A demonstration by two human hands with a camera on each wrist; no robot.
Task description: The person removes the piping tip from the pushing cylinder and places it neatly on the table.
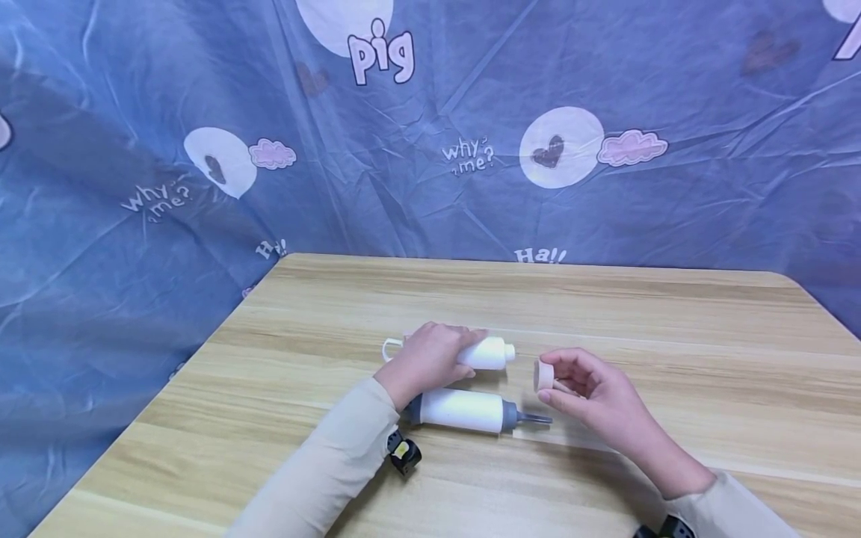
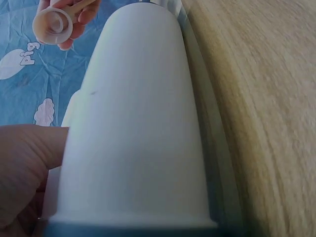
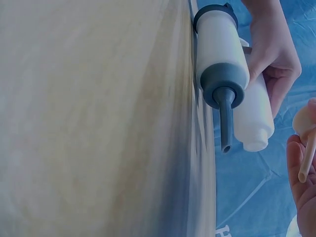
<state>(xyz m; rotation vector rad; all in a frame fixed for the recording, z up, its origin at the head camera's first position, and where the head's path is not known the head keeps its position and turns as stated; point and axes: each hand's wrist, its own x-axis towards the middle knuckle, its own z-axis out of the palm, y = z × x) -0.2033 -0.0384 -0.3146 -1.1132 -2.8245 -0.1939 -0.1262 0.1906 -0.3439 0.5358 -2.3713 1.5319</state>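
Note:
My left hand point(image 1: 430, 359) grips a white bottle point(image 1: 486, 354) lying on its side, its narrow open-looking neck pointing right. A white loop point(image 1: 390, 347) shows past the hand, at the bottle's other end. In my right hand point(image 1: 599, 396), thumb and fingers pinch a round white cap point(image 1: 543, 376) with a thin pale tube point(image 3: 307, 160) sticking out. A gap separates cap and bottle neck. Nearer to me lies a white cylinder point(image 1: 464, 410) with dark grey ends and a thin grey nozzle point(image 1: 534, 418). This cylinder point(image 2: 133, 113) fills the left wrist view.
Everything lies on a wood-grain table point(image 1: 269, 351). A blue printed cloth point(image 1: 430, 194) hangs behind it and along the left. Both wrists wear small black devices, the left one point(image 1: 403, 454) close to the cylinder's near end.

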